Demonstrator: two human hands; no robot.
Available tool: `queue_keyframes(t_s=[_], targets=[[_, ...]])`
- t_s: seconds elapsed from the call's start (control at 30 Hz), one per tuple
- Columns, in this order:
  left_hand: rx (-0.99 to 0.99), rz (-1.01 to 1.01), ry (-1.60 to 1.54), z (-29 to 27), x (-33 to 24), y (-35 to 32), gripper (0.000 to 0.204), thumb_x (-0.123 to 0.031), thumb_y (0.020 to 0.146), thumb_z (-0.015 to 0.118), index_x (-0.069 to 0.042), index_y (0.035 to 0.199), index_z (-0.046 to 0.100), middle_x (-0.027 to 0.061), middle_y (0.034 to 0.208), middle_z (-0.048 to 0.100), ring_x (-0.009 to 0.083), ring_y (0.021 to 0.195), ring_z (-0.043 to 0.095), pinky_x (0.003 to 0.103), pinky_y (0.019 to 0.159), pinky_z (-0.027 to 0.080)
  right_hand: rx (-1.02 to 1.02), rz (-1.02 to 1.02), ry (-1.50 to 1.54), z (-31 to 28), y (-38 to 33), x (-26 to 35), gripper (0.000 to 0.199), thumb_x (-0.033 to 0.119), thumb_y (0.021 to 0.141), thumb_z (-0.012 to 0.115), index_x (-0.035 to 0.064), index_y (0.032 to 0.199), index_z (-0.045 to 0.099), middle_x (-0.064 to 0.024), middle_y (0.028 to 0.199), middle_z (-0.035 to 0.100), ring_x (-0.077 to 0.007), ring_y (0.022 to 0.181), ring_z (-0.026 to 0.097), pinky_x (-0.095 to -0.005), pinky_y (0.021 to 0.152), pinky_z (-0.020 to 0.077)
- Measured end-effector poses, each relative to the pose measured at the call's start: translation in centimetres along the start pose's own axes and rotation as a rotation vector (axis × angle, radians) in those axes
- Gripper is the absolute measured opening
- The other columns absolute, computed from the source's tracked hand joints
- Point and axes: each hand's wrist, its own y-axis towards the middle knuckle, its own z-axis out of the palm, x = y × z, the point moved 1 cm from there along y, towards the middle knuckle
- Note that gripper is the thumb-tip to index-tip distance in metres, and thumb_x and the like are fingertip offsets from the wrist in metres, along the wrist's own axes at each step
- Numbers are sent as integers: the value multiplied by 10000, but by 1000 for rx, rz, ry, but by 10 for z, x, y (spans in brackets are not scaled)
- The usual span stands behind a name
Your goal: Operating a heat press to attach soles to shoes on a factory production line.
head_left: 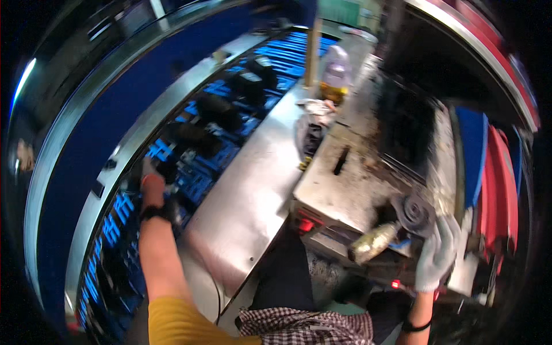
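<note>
My left hand (153, 183), with grey coverings on the fingertips and a dark band at the wrist, reaches over a rack of blue slats (190, 178). Beside its fingers is a small dark piece (168, 171); blur hides whether they grip it. My right hand (438, 256), in a whitish glove, has its fingers stretched out along the edge of a grey coiled roll (414, 213). It seems to touch the roll without closing round it. Left of the roll lies a shiny yellowish wrapped bundle (372, 242).
A bare metal ledge (247, 178) runs beside the slats, where several dark pieces (218, 112) lie. A stained machine top (339, 178) has a dark slot. Behind it stands a clear bottle (335, 72) with yellow liquid. Red (501, 195) and blue panels hang at the right.
</note>
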Motion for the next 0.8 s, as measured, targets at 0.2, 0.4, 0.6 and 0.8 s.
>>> queue_keyframes(t_s=[0.2,0.4,0.6,0.8], targets=[[312,-924,-1416,3,-94,-22,595,-623,838,587,-243,1283,694,86,1374,675,376,1263,595,713,1009,379,-98,46,17,-15,13,9,344,24,943,621,-26,1280,669,-209,1314,629,-391,1279,576,-481,1138,421],[527,-694,-1671,-59,-236,-110,656,-525,810,663,1,1202,674,214,1271,679,457,1192,619,686,1026,451,25,38,411,-31,63,58,355,76,1001,613,-21,1339,662,-185,1336,643,-297,1262,617,-397,1096,479],[1000,-527,-2072,-93,-423,-141,958,-540,837,662,4,1588,423,269,1524,544,484,1370,561,711,1171,393,709,258,1121,10,128,92,791,393,1090,593,63,1699,210,-193,1670,366,-306,1454,497,-442,1191,439],[1142,-255,-1920,-63,-552,-125,628,-397,989,579,-63,1518,534,136,1551,572,311,1387,572,495,1228,384,645,682,1560,34,160,107,624,328,1063,626,190,1624,389,-53,1508,586,-190,1269,649,-429,1049,561]])
